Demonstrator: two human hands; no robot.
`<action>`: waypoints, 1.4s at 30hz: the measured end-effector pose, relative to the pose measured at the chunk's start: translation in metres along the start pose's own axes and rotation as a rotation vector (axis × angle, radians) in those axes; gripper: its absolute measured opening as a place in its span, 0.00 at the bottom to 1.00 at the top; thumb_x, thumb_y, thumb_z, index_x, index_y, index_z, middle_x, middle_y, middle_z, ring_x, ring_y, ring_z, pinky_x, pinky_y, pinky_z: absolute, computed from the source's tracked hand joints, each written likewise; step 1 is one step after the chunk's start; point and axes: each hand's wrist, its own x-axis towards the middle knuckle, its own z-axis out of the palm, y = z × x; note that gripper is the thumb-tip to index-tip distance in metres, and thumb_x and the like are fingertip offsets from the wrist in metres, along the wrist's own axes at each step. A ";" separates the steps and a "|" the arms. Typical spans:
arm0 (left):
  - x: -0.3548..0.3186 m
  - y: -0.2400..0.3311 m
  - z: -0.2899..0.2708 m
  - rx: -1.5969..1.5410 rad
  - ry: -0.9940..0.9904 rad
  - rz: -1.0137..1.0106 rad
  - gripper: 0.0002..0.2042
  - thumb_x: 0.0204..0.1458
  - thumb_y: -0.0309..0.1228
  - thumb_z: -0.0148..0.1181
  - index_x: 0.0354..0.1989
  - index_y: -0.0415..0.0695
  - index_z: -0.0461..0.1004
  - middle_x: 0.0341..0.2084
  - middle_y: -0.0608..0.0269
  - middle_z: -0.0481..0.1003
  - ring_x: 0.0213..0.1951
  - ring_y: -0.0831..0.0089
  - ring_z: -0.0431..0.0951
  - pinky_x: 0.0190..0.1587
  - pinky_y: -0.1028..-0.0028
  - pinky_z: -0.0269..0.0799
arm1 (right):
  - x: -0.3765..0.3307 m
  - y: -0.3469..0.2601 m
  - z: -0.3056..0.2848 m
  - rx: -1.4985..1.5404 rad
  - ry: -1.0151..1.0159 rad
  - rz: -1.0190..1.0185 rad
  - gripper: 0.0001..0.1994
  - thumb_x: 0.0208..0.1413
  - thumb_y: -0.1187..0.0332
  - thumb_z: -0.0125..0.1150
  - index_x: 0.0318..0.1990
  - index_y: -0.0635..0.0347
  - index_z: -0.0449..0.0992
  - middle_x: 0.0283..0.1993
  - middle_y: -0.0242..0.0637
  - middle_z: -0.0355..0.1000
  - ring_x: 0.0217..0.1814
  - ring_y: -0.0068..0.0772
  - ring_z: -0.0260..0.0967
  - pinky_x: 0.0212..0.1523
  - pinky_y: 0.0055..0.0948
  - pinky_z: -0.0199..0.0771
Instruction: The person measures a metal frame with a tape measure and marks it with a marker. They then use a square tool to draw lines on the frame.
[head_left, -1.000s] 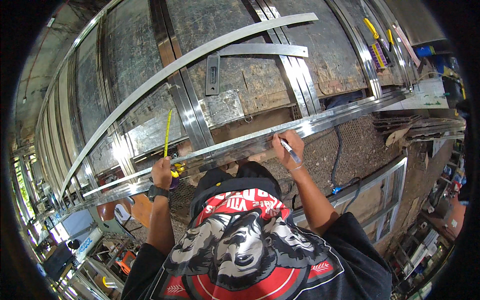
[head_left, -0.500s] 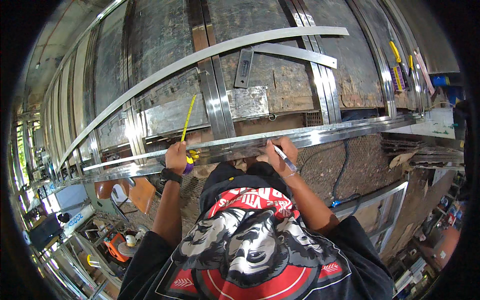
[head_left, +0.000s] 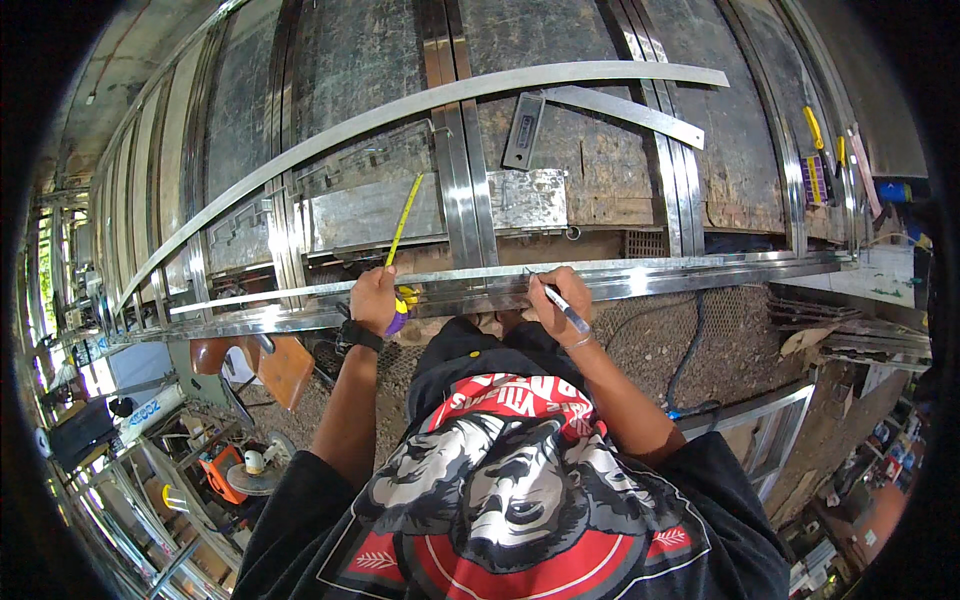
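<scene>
My left hand is closed around a purple and yellow tape measure. A short length of its yellow blade sticks out past the fingers toward the far side. My right hand grips a pen-like marker with a clear and white barrel, its point down at a thin metal strip. The strip lies along a shiny square metal tube that runs left to right before me. Both hands rest at the tube's near edge. The fingers hide part of the tape case.
Beyond the tube, shiny metal bars cross a worn dark tabletop. A long flat metal bar and a try square lie over them. Box cutters are at the far right. A disc cutting machine stands lower left; a dark hose lies right.
The view has shifted, so the bench appears farther right. My left hand, with the tape measure, has come closer to my right hand. Both hands keep their holds.
</scene>
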 end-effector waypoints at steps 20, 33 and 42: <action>0.002 -0.003 0.001 0.058 -0.013 -0.012 0.19 0.67 0.43 0.55 0.35 0.37 0.78 0.32 0.39 0.77 0.39 0.36 0.78 0.41 0.47 0.72 | 0.002 0.003 0.002 -0.017 -0.023 -0.004 0.09 0.53 0.76 0.69 0.31 0.61 0.72 0.26 0.45 0.70 0.29 0.52 0.69 0.31 0.41 0.69; 0.001 -0.004 -0.002 -0.057 0.017 0.036 0.20 0.68 0.41 0.54 0.31 0.35 0.74 0.28 0.38 0.75 0.35 0.35 0.76 0.38 0.48 0.70 | -0.006 -0.001 0.002 0.037 0.045 0.219 0.11 0.57 0.71 0.73 0.30 0.61 0.74 0.25 0.41 0.74 0.24 0.34 0.72 0.29 0.33 0.72; -0.011 -0.018 -0.034 -0.393 0.027 -0.010 0.16 0.69 0.37 0.56 0.43 0.37 0.85 0.28 0.59 0.83 0.31 0.74 0.80 0.38 0.70 0.73 | -0.021 -0.032 0.062 0.037 -0.054 0.179 0.10 0.57 0.69 0.73 0.31 0.60 0.75 0.24 0.41 0.74 0.25 0.38 0.74 0.28 0.37 0.73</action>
